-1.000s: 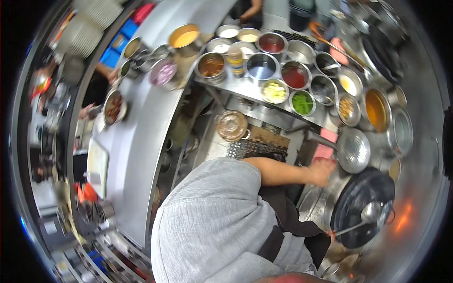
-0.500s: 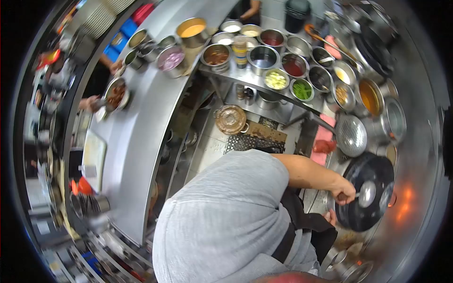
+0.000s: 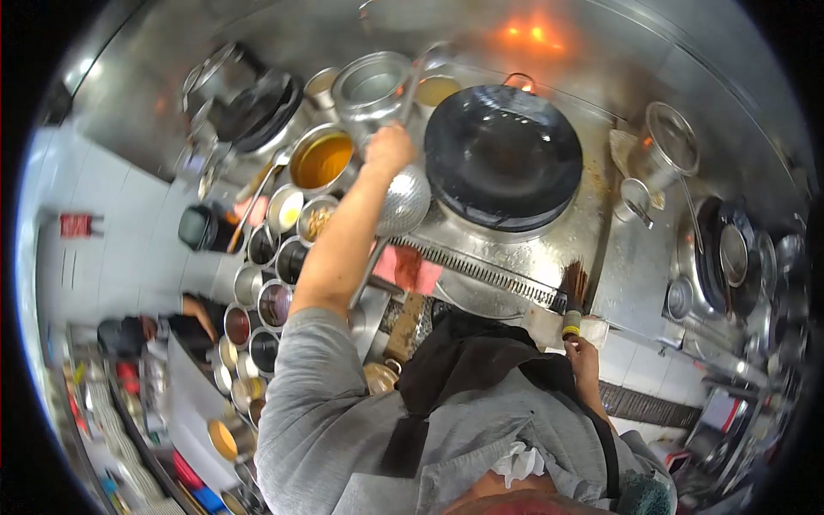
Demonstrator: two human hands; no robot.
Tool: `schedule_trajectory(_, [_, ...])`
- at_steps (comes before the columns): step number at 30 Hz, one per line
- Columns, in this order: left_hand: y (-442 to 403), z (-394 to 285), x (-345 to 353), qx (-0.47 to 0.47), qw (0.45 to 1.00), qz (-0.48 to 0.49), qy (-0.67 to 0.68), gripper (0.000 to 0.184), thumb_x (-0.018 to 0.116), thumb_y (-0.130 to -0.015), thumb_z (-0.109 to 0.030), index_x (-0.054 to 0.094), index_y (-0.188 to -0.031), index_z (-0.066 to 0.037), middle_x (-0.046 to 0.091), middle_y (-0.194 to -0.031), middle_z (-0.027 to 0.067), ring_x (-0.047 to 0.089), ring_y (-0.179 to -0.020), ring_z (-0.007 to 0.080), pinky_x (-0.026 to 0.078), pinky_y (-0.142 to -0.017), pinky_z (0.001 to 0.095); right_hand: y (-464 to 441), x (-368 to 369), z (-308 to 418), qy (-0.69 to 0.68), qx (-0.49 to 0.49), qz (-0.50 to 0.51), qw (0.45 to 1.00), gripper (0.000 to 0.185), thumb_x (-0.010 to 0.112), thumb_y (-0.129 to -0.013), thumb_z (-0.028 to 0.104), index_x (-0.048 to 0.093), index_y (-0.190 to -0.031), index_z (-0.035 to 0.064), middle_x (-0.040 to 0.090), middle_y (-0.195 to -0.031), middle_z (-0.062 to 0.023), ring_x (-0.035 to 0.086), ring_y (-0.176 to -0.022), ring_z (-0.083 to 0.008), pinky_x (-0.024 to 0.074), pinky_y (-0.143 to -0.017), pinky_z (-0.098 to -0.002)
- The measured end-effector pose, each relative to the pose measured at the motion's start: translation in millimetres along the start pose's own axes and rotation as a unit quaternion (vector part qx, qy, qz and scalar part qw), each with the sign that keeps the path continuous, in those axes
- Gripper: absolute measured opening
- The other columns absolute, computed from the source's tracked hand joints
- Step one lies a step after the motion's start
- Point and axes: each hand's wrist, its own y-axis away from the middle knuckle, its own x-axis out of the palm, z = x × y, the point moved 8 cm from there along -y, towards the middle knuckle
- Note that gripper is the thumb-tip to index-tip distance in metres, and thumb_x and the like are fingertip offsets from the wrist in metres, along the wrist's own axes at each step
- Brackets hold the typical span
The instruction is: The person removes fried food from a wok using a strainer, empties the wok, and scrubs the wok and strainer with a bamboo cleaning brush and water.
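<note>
My left hand point(image 3: 390, 148) is closed around the handle of a metal ladle point(image 3: 414, 86), raised over the pots left of the wok; its bowl is hard to make out. Bristles up, a wok brush point(image 3: 574, 287) with a yellow-banded handle stands in my right hand point(image 3: 584, 360), near the front edge of the stove. In front of me a black wok point(image 3: 502, 159) sits on the burner, its inside dark and glossy. Below my left hand lies a perforated strainer point(image 3: 403, 204), partly covered by my forearm.
Left of the wok are a pot of orange-brown liquid point(image 3: 323, 161) and a large metal pot point(image 3: 371, 86). Several ingredient containers line the left counter. A wire strainer point(image 3: 672, 142) stands at right. Another person point(image 3: 193, 322) is at far left.
The view has turned toward the stove. My left hand has moved the ladle from the wok to the pots at left. My right hand, before at the wok's edge, now holds the brush.
</note>
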Motion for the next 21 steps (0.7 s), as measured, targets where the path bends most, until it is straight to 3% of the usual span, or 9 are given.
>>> schedule_trajectory(3, [-60.7, 2.1, 18.7, 0.066, 0.991, 0.076, -0.093, 0.033, 0.058, -0.076, -0.019, 0.062, -0.104, -0.001, 0.062, -0.108, 0.0222, 0.059, -0.104, 0.0359, 0.048, -0.089, 0.0439, 20.0, 4.7, -19.4, 0.026, 0.107, -0.049, 0.993, 0.026, 0.063, -0.082, 0.021, 0.065, -0.095, -0.0021, 0.063, -0.065, -0.0141, 0.064, -0.057, -0.0208, 0.0483, -0.051, -0.0343])
schedule_trajectory(5, [-84.2, 18.8, 42.3, 0.061, 0.986, 0.120, -0.094, 0.034, 0.056, -0.080, -0.019, 0.064, -0.108, -0.002, 0.061, -0.111, 0.0208, 0.059, -0.106, 0.0355, 0.049, -0.089, 0.0411, 29.9, 14.5, -61.5, -0.009, 0.160, -0.077, 0.984, 0.026, 0.062, -0.082, 0.019, 0.065, -0.096, -0.0028, 0.063, -0.065, -0.0147, 0.062, -0.050, -0.0201, 0.0476, -0.045, -0.0328])
schedule_trajectory(8, [-86.7, 66.8, 54.9, 0.026, 0.995, 0.085, -0.048, 0.037, 0.058, -0.078, -0.019, 0.062, -0.110, -0.003, 0.062, -0.109, 0.0210, 0.060, -0.104, 0.0363, 0.049, -0.088, 0.0419, 56.2, 46.3, -105.6, -0.104, 0.236, -0.107, 0.960, 0.022, 0.060, -0.081, 0.013, 0.064, -0.093, -0.0053, 0.062, -0.063, -0.0136, 0.060, -0.041, -0.0203, 0.0461, -0.035, -0.0294])
schedule_trajectory(12, [-95.0, 99.2, -3.3, -0.019, 0.996, 0.066, -0.057, 0.042, 0.056, -0.079, -0.018, 0.056, -0.116, -0.001, 0.062, -0.106, 0.0230, 0.060, -0.103, 0.0351, 0.049, -0.087, 0.0428, 78.8, 50.5, -99.8, -0.010, 0.251, -0.060, 0.966, 0.021, 0.058, -0.080, 0.011, 0.064, -0.089, -0.0069, 0.060, -0.058, -0.0136, 0.060, -0.041, -0.0209, 0.0466, -0.035, -0.0310])
schedule_trajectory(16, [-145.1, 129.4, -9.5, -0.038, 0.994, 0.039, -0.094, 0.032, 0.055, -0.078, -0.017, 0.063, -0.104, 0.001, 0.061, -0.111, 0.0210, 0.060, -0.104, 0.0347, 0.049, -0.088, 0.0410, 83.3, 60.4, -145.3, -0.024, 0.327, -0.063, 0.943, 0.021, 0.055, -0.080, 0.012, 0.063, -0.084, -0.0070, 0.060, -0.056, -0.0156, 0.059, -0.040, -0.0219, 0.0473, -0.036, -0.0333])
schedule_trajectory(17, [-154.7, 132.8, -4.7, -0.016, 0.994, 0.014, -0.103, 0.030, 0.054, -0.077, -0.014, 0.064, -0.101, 0.000, 0.062, -0.111, 0.0203, 0.064, -0.096, 0.0345, 0.052, -0.080, 0.0389, 80.5, 60.8, -151.8, -0.041, 0.326, -0.089, 0.940, 0.020, 0.053, -0.081, 0.011, 0.063, -0.082, -0.0066, 0.059, -0.055, -0.0155, 0.057, -0.037, -0.0204, 0.0459, -0.033, -0.0330])
schedule_trajectory(18, [-173.8, 141.7, 7.7, -0.009, 0.994, 0.016, -0.104, 0.030, 0.054, -0.077, -0.014, 0.064, -0.101, 0.000, 0.062, -0.111, 0.0203, 0.064, -0.096, 0.0345, 0.052, -0.080, 0.0389, 76.7, 56.6, -131.6, -0.027, 0.325, -0.078, 0.942, 0.020, 0.054, -0.081, 0.012, 0.063, -0.084, -0.0057, 0.062, -0.060, -0.0184, 0.062, -0.046, -0.0268, 0.0506, -0.043, -0.0373])
schedule_trajectory(20, [-206.6, 173.2, 61.2, -0.070, 0.969, 0.234, -0.044, 0.023, 0.054, -0.075, -0.013, 0.065, -0.091, 0.000, 0.066, -0.098, 0.0187, 0.067, -0.072, 0.0298, 0.055, -0.062, 0.0391, 52.5, 50.1, -90.2, 0.222, 0.055, -0.155, 0.961, 0.021, 0.060, -0.081, 0.016, 0.065, -0.090, -0.0028, 0.065, -0.069, -0.0199, 0.066, -0.062, -0.0308, 0.0518, -0.056, -0.0371])
schedule_trajectory(21, [-206.9, 184.1, 76.0, -0.158, 0.917, 0.268, 0.252, 0.017, 0.052, -0.075, -0.007, 0.057, -0.083, 0.007, 0.061, -0.076, 0.0171, 0.056, -0.047, 0.0213, 0.047, -0.041, 0.0313, 44.1, 49.9, -61.0, 0.171, 0.061, -0.140, 0.973, 0.021, 0.062, -0.079, 0.016, 0.065, -0.090, -0.0021, 0.064, -0.071, -0.0203, 0.065, -0.066, -0.0320, 0.0503, -0.059, -0.0382])
